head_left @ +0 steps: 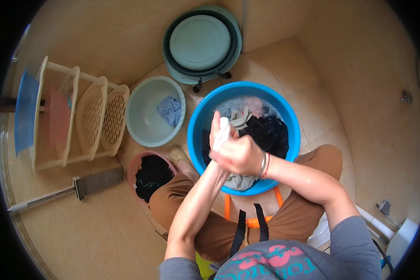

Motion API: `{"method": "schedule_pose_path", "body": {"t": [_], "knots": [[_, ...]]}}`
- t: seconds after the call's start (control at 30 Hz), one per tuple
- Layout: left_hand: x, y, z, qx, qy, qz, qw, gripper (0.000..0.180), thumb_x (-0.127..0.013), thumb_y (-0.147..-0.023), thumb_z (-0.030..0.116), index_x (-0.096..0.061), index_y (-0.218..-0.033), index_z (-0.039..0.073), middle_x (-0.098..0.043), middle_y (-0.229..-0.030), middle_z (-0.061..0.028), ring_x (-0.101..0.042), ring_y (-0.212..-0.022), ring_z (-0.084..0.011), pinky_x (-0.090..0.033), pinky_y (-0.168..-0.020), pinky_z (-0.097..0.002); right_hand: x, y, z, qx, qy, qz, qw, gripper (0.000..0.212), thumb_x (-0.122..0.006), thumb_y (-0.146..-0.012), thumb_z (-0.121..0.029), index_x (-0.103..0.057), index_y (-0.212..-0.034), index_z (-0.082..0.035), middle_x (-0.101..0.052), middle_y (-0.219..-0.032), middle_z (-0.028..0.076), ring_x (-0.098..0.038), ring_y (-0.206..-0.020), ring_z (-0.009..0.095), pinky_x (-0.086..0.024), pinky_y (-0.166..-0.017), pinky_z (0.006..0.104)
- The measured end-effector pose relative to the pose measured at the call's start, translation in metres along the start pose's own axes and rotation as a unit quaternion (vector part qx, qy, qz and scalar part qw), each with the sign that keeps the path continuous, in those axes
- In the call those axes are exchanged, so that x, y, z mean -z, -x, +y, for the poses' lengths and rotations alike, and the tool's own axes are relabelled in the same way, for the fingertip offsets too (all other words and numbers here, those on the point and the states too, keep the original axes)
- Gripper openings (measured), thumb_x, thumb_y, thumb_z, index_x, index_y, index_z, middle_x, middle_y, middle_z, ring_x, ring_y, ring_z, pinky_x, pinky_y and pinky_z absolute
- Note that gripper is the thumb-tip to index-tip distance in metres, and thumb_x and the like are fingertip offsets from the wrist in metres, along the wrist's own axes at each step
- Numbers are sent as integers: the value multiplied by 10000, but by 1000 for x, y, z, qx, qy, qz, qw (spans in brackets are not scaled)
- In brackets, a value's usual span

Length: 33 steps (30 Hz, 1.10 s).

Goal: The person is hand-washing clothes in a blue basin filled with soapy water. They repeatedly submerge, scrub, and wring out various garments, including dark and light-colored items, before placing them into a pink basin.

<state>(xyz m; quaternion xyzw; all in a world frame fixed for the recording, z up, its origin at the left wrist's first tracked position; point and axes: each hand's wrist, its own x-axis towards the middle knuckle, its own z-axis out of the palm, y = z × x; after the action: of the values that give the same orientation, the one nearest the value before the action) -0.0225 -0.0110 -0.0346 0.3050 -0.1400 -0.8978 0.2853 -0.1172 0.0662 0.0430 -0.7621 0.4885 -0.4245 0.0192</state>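
Note:
Over the blue basin, my hands are pressed together around a small white cloth. My right hand is closed in a fist on its lower part. My left hand lies against the left side of the cloth, gripping it, its fingers pointing up and partly hidden behind the right. Below them in the basin, black clothing lies in soapy water, with a pale beige cloth and a pinkish piece at the far side. A grey-white cloth bunches at the near edge.
Left of the basin, a pale green basin holds a light blue cloth. A pink basin contains dark clothing. A folded green tub leans at the wall. A cream rack and a flat mop are farther left.

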Motion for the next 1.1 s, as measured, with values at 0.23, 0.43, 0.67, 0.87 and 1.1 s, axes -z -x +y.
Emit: {"method": "schedule_pose_path", "body": {"t": [0.23, 0.43, 0.67, 0.87, 1.1], "knots": [[-58, 23, -29, -53, -150, 166, 973, 353, -517, -959, 336, -615, -1117, 37, -645, -1020, -36, -604, -933, -144, -468, -812, -283, -14, 19, 66, -361, -37, 71, 929, 235, -556, -930, -192, -563, -752, -38, -582, -682, 179, -593, -648, 371, -486, -561, 435], [-1, 0, -10, -79, -167, 221, 958, 252, -521, -951, 347, -536, -790, 153, -519, -632, 21, -511, -569, -156, -411, -545, -315, -5, 5, -12, -91, -35, 19, 995, 77, -585, -813, -109, -588, -772, -44, -543, -677, 92, -610, -587, 254, -513, -488, 349], [-43, 17, -54, -8, -51, 187, 981, 199, -518, -954, 244, -620, -1017, 85, -668, -941, -19, -638, -850, -158, -508, -784, -301, -21, 34, 81, -327, 55, 41, 943, 229, -556, -921, -182, -574, -741, -41, -584, -645, 165, -612, -573, 357, -508, -506, 439], [49, -16, -38, -78, 35, -180, 980, 163, -541, -905, 143, -622, -1039, 97, -652, -919, -23, -621, -828, -131, -491, -751, -296, -19, 8, -11, -68, -2, 46, 997, 65, -610, -832, -104, -625, -859, -48, -575, -702, 104, -636, -616, 212, -517, -486, 322], [-39, 16, -52, 27, -54, 196, 979, 201, -557, -930, 246, -639, -971, 68, -665, -908, -26, -632, -834, -149, -506, -735, -287, -22, 39, 82, -342, 40, 19, 939, 278, -518, -958, -227, -558, -757, -40, -587, -662, 191, -615, -646, 394, -503, -538, 460]]}}
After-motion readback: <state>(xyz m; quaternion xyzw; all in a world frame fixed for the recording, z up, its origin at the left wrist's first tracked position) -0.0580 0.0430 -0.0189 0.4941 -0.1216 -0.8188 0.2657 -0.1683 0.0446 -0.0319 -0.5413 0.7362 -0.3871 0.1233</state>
